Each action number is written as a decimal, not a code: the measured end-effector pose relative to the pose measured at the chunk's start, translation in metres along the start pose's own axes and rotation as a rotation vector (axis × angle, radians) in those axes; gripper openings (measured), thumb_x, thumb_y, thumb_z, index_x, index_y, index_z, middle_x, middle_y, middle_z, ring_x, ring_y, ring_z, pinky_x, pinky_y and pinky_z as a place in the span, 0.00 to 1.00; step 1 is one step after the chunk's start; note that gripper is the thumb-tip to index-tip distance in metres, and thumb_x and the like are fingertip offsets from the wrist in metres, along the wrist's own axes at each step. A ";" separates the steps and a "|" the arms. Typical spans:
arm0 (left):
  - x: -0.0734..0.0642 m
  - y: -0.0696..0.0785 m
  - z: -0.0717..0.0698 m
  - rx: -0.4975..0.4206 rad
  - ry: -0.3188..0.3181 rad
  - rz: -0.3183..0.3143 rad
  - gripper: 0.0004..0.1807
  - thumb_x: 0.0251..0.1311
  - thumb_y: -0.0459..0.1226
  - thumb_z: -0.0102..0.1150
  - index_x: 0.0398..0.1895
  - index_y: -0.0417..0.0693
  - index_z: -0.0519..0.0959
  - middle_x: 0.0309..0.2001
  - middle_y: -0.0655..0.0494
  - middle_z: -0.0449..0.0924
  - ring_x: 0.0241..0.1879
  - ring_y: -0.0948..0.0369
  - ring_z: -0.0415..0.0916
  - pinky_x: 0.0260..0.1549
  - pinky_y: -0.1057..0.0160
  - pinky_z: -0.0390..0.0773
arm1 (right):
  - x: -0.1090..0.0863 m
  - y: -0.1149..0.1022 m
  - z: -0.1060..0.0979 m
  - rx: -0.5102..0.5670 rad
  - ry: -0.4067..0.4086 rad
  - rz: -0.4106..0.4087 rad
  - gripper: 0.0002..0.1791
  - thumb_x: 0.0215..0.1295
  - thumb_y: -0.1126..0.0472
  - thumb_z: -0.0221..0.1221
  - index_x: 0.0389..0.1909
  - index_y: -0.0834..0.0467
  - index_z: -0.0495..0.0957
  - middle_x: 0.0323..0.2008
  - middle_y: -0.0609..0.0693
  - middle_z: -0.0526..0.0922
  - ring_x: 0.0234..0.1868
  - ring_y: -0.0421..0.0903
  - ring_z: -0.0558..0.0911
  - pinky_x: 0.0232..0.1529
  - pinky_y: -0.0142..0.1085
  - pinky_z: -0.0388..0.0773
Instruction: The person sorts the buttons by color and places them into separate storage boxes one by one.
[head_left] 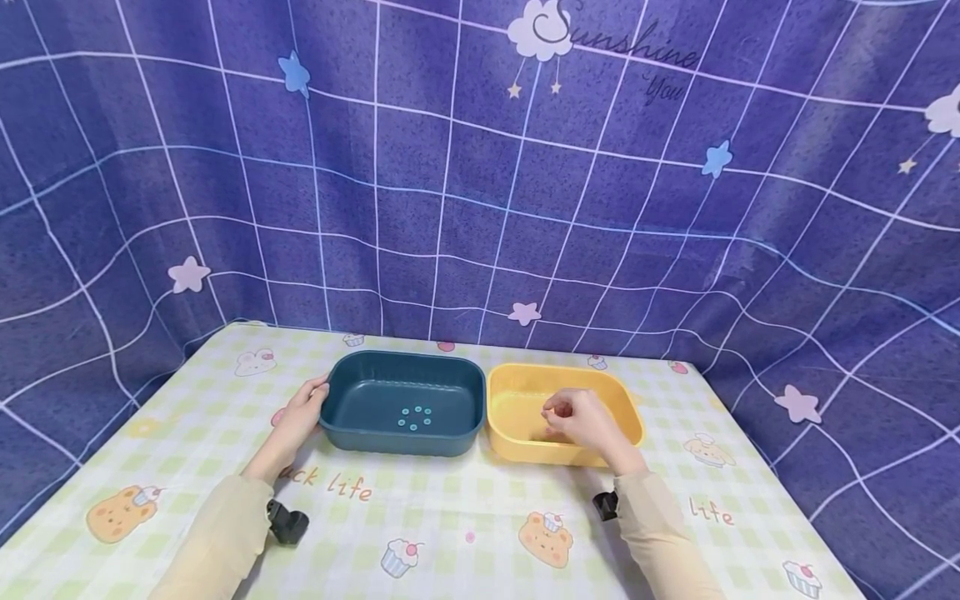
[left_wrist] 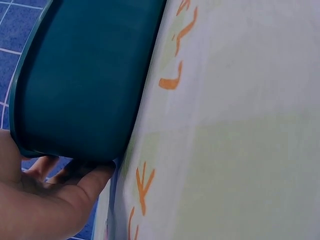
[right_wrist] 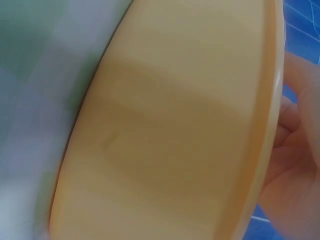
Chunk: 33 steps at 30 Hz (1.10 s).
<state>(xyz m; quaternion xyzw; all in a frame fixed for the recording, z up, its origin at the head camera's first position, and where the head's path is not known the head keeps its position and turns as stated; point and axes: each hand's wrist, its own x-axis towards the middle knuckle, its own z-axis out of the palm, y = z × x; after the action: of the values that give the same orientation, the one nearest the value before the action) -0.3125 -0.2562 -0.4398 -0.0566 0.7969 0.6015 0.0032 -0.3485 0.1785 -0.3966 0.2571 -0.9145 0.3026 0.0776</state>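
Observation:
A dark teal basin (head_left: pixel 337 439) stands on the table, with several small light-teal rings or buttons (head_left: pixel 417 409) on its floor. My left hand (head_left: pixel 294 421) holds the basin's left end, its thumb side at the rim and fingers against the end wall. Touching the teal basin's right end is a yellow basin (head_left: pixel 517 448). Inside its opening, my right hand (head_left: pixel 588 419) has thumb and fingertips brought together, apparently pinching a tiny reddish piece (head_left: pixel 562 410), mostly hidden and too small to identify. In the right wrist view, the yellow wall (right_wrist: pixel 175 125) hides the fingertips.
A light checkered cloth (head_left: pixel 442 517) with cartoon prints covers the table. Behind and on both sides hangs a blue curtain (head_left: pixel 420 208) with white grid lines. Each wrist carries a small black camera mount (head_left: pixel 287 523).

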 end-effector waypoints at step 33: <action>0.001 -0.002 -0.002 0.010 -0.006 0.010 0.32 0.73 0.51 0.25 0.74 0.43 0.44 0.73 0.36 0.43 0.69 0.40 0.49 0.62 0.42 0.62 | 0.005 0.040 -0.002 -0.110 0.072 0.056 0.02 0.52 0.65 0.65 0.26 0.60 0.84 0.21 0.46 0.81 0.23 0.36 0.73 0.27 0.28 0.72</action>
<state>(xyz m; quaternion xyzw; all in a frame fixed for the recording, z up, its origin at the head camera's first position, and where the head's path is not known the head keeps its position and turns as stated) -0.3134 -0.2586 -0.4412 -0.0506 0.8001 0.5977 0.0028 -0.3731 0.2050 -0.4139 0.2156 -0.9332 0.2631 0.1159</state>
